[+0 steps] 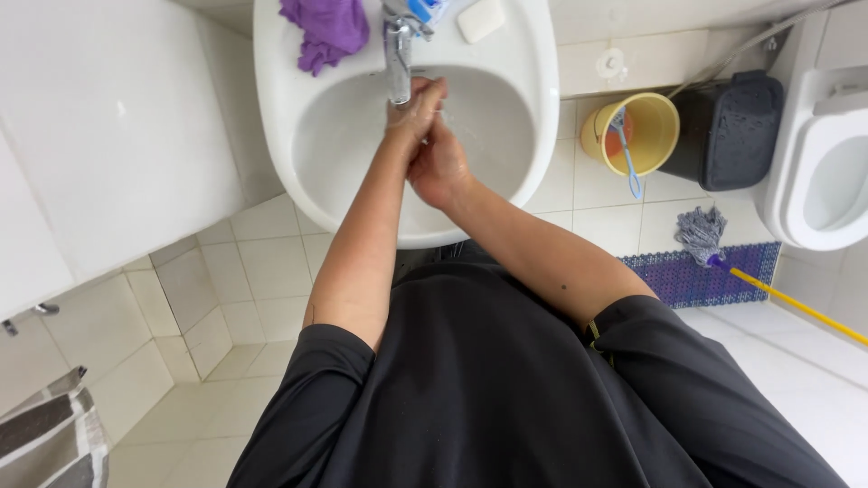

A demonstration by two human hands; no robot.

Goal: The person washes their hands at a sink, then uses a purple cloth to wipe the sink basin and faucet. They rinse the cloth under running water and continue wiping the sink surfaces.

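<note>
In the head view, both hands meet over the bowl of the white sink, just below the chrome tap: the left hand lies with its fingers curled loosely round the right hand, whose own fingers are hidden, so I cannot tell how they are set. To do this rubbing well, I judge the hands should stay low in the bowl near the spout and turn over each other so palms, backs and finger gaps all get covered. The sink is glossy white and rounded, with a purple cloth at its far left rim and a white soap bar at its far right, while a yellow bucket stands on the floor to the right.
</note>
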